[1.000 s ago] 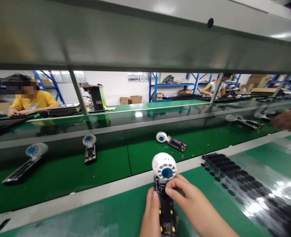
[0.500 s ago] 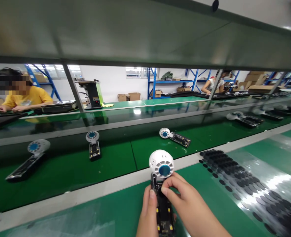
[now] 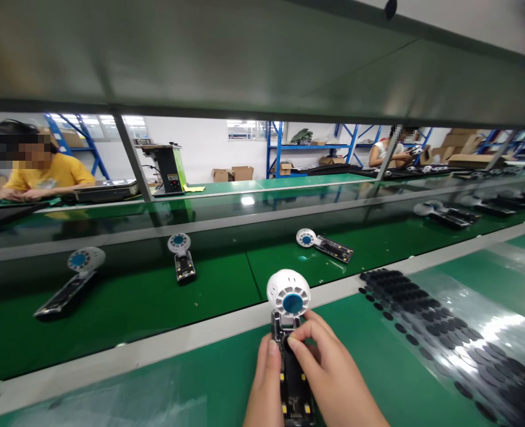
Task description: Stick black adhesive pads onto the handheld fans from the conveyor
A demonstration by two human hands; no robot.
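Note:
In front of me stands a device with a white round vented head (image 3: 288, 292), a blue disc at its centre, and a long black body (image 3: 294, 379) with yellow squares on it. My left hand (image 3: 266, 379) is closed around the body's left side, thumb along the edge. My right hand (image 3: 322, 362) is closed in a pinch, thumb and forefinger pressed near the top of the body, just under the head. A dark round sticker seems to be at those fingertips, mostly hidden by them. Sheets of black round stickers (image 3: 440, 332) lie to the right of my hands.
Similar devices lie on the green conveyor belt (image 3: 226, 296), among them one beyond my hands (image 3: 333, 248). A grey shelf (image 3: 244, 65) hangs overhead on posts. Across the line sit a person in a yellow top (image 3: 66, 172) and another person (image 3: 384, 154) holding a white-headed object.
Devices on the belt have shifted to the right. My hands and the held device have moved slightly left, the right-hand pinch still near the head. The far-right person has raised a white-headed object.

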